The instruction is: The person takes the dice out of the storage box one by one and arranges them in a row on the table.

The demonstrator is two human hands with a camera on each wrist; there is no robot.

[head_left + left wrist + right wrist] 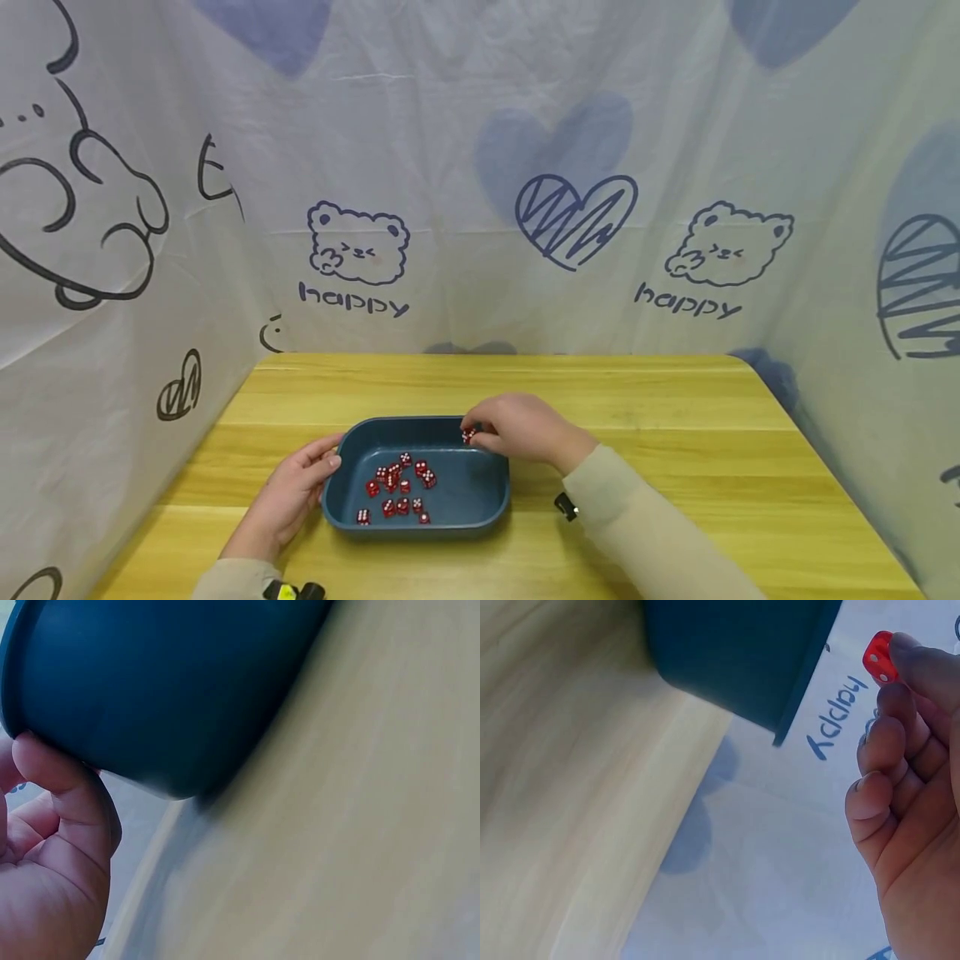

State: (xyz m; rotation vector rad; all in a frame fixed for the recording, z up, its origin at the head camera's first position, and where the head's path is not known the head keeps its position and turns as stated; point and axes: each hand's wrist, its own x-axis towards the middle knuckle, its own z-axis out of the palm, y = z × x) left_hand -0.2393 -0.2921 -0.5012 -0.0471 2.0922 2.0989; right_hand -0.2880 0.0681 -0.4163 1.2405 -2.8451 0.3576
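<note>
A dark blue-green rectangular tray (491, 500) with rounded corners stands on the table. Several red dice with white pips (391, 481) lie on its floor, mostly in the left half. My left hand (291, 492) holds the tray's left end, thumb and fingers at the rim; the left wrist view shows the hand (60, 847) against the outer wall. Over the tray's far right corner, my right hand (525, 429) pinches a red die (879, 658) between thumb and index finger. Its other fingers (881, 746) curl loosely below, holding nothing visible.
The yellow wood-grain table (675, 467) extends around the tray on all sides. White cloth (465, 292) printed with hearts, bears and "happy" hangs behind it and along both sides. Dark straps with small devices (566, 506) sit at both wrists.
</note>
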